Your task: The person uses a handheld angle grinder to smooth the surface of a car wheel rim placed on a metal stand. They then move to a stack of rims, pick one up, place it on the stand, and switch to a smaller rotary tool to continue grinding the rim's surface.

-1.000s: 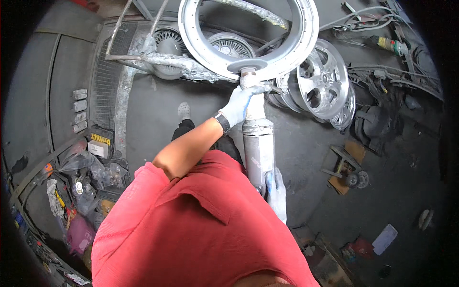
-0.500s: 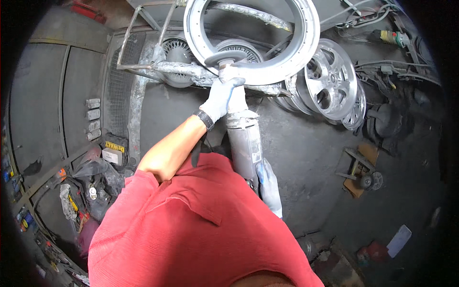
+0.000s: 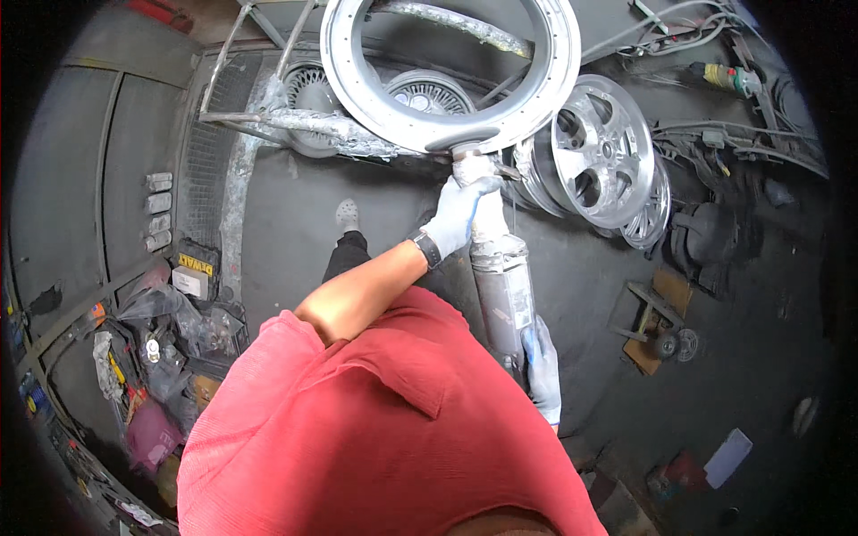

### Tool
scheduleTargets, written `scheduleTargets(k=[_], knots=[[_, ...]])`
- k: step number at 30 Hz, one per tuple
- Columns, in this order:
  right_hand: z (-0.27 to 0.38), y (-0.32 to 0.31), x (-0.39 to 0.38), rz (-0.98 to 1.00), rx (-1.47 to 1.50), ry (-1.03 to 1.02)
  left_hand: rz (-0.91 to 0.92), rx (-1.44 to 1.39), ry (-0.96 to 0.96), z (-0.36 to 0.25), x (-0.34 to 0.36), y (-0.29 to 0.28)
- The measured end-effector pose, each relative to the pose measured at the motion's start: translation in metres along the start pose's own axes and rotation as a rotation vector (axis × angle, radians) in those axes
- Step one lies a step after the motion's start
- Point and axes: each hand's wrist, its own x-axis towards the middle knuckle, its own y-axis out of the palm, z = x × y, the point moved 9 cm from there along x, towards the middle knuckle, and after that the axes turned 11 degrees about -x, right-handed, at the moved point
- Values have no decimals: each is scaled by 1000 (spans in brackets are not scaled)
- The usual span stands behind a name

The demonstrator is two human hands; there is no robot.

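Observation:
Both my hands wear light gloves and hold a grey angle grinder (image 3: 504, 290). Around its pale, wrapped neck, just behind the head, is my left hand (image 3: 456, 213), its fingers closed. Lower down, my right hand (image 3: 543, 371) grips the rear of the body, its fingers partly hidden by the tool. The dark disc (image 3: 460, 138) lies against the lower face of a large silver wheel rim (image 3: 407, 125). That ring stands tilted on a spattered metal frame (image 3: 335, 128); its centre is open.
Several alloy wheels lean to the right, the nearest a spoked wheel (image 3: 603, 152). Behind the frame sit two mesh-patterned wheels, one a round wheel (image 3: 308, 94). A tool case (image 3: 198, 261) and plastic bags (image 3: 170, 313) lie left. A small wheeled stand (image 3: 661, 322) rests on the floor at right.
The grinder and both hands have shifted right relative to the rim. Its disc has moved along the rim's lower edge toward the right. My foot now shows on the left.

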Motion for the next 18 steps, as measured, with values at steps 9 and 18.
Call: scheduleTargets(k=[9,18], knots=[[-23,100,59,231,191,-9,-52,40,172,-112,3,-61],[-14,153,133,344,-284,-442,-152,392,390,-205,-41,-72]])
